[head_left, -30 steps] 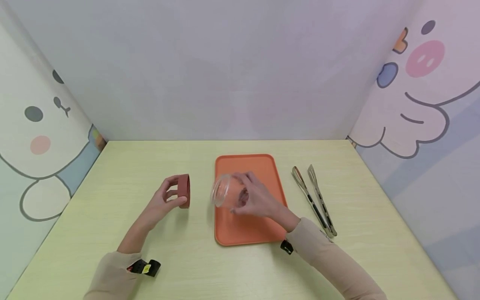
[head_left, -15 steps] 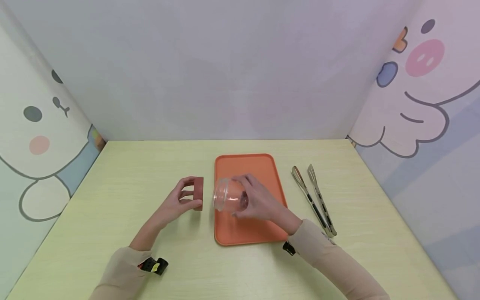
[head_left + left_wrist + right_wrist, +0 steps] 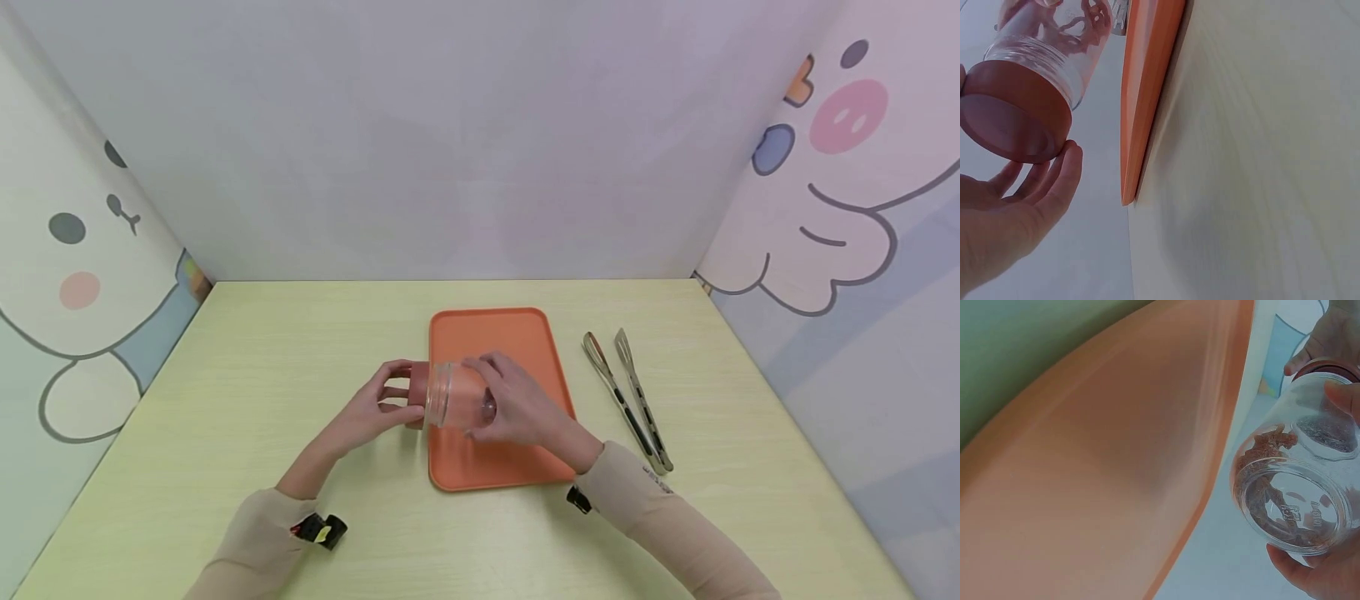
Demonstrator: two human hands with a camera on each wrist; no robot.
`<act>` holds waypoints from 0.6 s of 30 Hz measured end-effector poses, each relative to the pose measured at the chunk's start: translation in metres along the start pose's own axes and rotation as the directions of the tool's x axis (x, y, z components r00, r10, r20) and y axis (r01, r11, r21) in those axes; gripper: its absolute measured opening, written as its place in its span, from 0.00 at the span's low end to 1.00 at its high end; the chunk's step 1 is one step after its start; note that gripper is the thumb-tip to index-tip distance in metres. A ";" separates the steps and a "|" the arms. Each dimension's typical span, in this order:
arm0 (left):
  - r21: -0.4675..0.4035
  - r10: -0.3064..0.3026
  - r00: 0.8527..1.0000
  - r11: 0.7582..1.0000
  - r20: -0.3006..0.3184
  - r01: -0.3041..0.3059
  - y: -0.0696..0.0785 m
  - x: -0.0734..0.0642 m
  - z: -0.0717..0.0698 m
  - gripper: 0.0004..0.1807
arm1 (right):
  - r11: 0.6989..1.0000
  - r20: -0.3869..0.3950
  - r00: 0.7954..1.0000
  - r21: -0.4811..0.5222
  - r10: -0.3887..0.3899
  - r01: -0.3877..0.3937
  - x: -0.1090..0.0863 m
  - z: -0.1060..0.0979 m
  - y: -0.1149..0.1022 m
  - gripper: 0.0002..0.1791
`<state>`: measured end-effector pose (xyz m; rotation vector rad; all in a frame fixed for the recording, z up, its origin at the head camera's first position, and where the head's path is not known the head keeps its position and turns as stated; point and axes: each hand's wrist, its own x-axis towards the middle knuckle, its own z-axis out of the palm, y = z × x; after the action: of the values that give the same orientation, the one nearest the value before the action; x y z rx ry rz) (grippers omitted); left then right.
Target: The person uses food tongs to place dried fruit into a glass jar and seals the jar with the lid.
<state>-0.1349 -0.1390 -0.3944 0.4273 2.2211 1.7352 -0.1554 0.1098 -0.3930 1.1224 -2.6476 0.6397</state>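
Note:
My left hand (image 3: 369, 417) grips a reddish-brown round lid (image 3: 418, 393) by its rim, thumb in front and fingers behind. Lying sideways in the air above the orange tray (image 3: 487, 333) is a clear jar (image 3: 461, 396), which my right hand (image 3: 521, 408) holds around its base end. The left wrist view has the lid (image 3: 1029, 106) over the jar's threaded mouth; whether it is screwed tight cannot be told. Brown, crumpled dried pieces (image 3: 1266, 447) lie inside the jar near its bottom, seen in the right wrist view.
Metal tongs (image 3: 628, 400) with dark grip inserts lie spread on the table, right of the tray. Pale yellow-green tabletop (image 3: 300, 325) surrounds the tray. A plain wall (image 3: 450, 167) stands behind, and cartoon-printed walls rise on both sides.
My left hand has carried the lid rightward until it meets the jar's mouth. The jar has levelled slightly, its mouth turning toward the lid; my right hand stays nearly in place.

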 end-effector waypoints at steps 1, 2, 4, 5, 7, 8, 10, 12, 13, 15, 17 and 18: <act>0.002 -0.002 1.000 1.000 0.003 0.002 0.003 -0.001 0.001 0.36 | 1.000 0.002 1.000 -0.008 0.001 -0.001 0.000 0.000 0.000 0.47; 0.002 -0.005 1.000 1.000 0.005 0.005 0.007 -0.001 0.002 0.36 | 1.000 0.003 1.000 -0.015 0.003 -0.003 0.000 0.000 0.000 0.47; 0.000 -0.006 1.000 1.000 0.012 0.006 0.014 -0.003 0.004 0.36 | 1.000 0.008 1.000 -0.029 0.005 -0.005 0.000 0.000 0.000 0.47; 0.005 -0.007 1.000 1.000 0.014 0.007 0.017 -0.003 0.005 0.35 | 0.999 0.011 1.000 -0.035 0.006 -0.005 0.000 0.000 0.000 0.47; 0.010 -0.010 1.000 1.000 0.016 0.009 0.019 -0.003 0.006 0.35 | 0.999 0.015 1.000 -0.041 0.006 -0.005 0.000 0.000 -0.001 0.46; 0.012 -0.009 1.000 1.000 0.016 0.009 0.019 -0.003 0.007 0.35 | 0.999 0.017 1.000 -0.043 0.005 -0.005 0.000 0.000 -0.001 0.47; 0.019 -0.006 1.000 1.000 0.016 0.005 0.021 -0.003 0.008 0.35 | 0.999 0.019 1.000 -0.043 0.002 -0.001 0.000 -0.001 -0.001 0.47; 0.025 -0.007 1.000 1.000 0.015 0.006 0.022 -0.003 0.009 0.35 | 0.999 0.018 1.000 -0.046 -0.002 0.003 0.000 -0.001 -0.002 0.46; 0.026 -0.008 1.000 1.000 0.016 0.007 0.022 -0.003 0.009 0.35 | 0.999 0.017 1.000 -0.046 -0.004 0.005 0.000 -0.002 -0.002 0.46; 0.031 -0.008 1.000 0.999 0.016 0.008 0.022 -0.003 0.010 0.35 | 0.999 0.018 1.000 -0.048 -0.004 0.005 0.000 -0.002 -0.002 0.46; 0.035 -0.010 1.000 0.999 0.017 0.009 0.022 -0.002 0.011 0.34 | 0.999 0.020 1.000 -0.051 -0.003 0.004 0.000 -0.002 -0.003 0.46; 0.035 -0.010 1.000 0.999 0.019 0.009 0.022 -0.002 0.011 0.34 | 0.999 0.020 1.000 -0.050 -0.002 0.003 0.000 -0.002 -0.003 0.46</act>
<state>-0.1273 -0.1253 -0.3752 0.4384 2.2399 1.6827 -0.1536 0.1089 -0.3906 1.1243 -2.6628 0.5607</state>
